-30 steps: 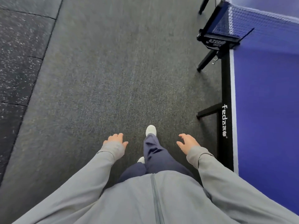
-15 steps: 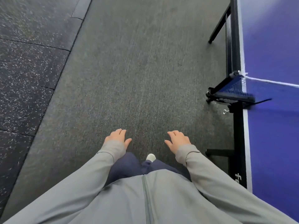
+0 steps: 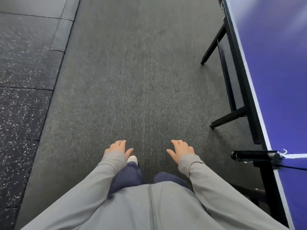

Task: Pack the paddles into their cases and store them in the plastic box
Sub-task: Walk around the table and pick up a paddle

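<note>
No paddles, cases or plastic box show anywhere in view, so where they lie cannot be told. As a judgement from the task alone: paddles are light and stiff, best taken by the handle so the rubber faces stay untouched; soft cases would flop and need one hand to hold the mouth wide while the other slides the blade in; a plastic box should be rigid and easy to lift by its rim.

Both hands hold nothing. The left hand (image 3: 118, 148) hangs low at the near centre, fingers loosely spread and pointing forward, thumb out to the right. The right hand (image 3: 181, 150) mirrors it just to the right, fingers relaxed and spread, thumb toward the left. Grey sleeves (image 3: 216, 185) run back to the body, and dark blue trousers (image 3: 127, 175) with one pale shoe (image 3: 132, 159) show between the hands, over grey carpet (image 3: 132, 80). Speckled rubber floor (image 3: 21, 97) fills the left side.

On the right edge stands the blue desk (image 3: 282, 80), a ping-pong table on black legs (image 3: 227, 117), with its net clamp (image 3: 255, 156) now near, level with the hands.

Compared with the earlier frames, the clamp has slid from the far right down to the near right, so the person has walked forward along the desk; the hands have stayed empty and spread, and the forward foot has changed.
</note>
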Demonstrator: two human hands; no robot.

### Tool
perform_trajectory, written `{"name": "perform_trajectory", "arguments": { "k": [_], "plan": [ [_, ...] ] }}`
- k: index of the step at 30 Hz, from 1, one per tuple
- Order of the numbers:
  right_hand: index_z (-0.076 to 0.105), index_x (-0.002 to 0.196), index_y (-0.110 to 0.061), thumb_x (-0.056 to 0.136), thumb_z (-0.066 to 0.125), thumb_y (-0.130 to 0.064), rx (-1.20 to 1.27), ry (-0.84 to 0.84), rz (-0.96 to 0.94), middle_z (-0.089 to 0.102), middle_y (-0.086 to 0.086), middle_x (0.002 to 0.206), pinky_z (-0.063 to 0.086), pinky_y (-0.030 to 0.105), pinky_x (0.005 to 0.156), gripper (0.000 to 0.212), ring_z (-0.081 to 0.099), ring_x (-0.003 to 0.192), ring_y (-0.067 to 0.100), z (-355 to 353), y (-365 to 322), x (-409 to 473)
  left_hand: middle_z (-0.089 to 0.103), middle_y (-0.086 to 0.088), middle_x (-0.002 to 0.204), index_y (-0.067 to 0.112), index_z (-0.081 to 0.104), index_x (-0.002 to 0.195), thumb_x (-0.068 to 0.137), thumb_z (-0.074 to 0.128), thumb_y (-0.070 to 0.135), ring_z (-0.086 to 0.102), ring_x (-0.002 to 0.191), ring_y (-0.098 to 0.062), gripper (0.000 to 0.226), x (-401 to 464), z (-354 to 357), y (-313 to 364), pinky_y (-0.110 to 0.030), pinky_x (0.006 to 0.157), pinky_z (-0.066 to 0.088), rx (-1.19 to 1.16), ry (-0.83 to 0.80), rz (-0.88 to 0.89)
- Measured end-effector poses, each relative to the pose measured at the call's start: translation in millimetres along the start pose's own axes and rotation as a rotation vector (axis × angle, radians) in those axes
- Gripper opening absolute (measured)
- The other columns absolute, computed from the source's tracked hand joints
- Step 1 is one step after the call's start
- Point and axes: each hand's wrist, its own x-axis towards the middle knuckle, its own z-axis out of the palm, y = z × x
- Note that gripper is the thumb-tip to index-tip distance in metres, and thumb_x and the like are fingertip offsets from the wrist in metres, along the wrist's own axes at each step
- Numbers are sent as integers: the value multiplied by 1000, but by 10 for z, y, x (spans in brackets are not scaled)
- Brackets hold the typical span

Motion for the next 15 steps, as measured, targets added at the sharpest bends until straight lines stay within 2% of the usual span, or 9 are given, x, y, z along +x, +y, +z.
{"name": "perform_trajectory", "arguments": {
  "k": [7,15],
  "plan": [
    [30,144,-22,96,39,-50,98,22,92,36,3,147,32,44,104,56,34,135,24,-730,-282,733,32,-2,150,19,28,145,97,34,50,35,135,-23,57,881,-865,65,-39,105,34,62,-33,45],
    [31,143,-23,96,39,-50,167,24,135,37,3,146,31,44,105,55,34,135,25,-1662,-94,1938,32,-2,151,19,27,146,96,33,52,36,134,-24,60,2213,-1743,691,-39,104,34,123,-13,80]
  ]
}}
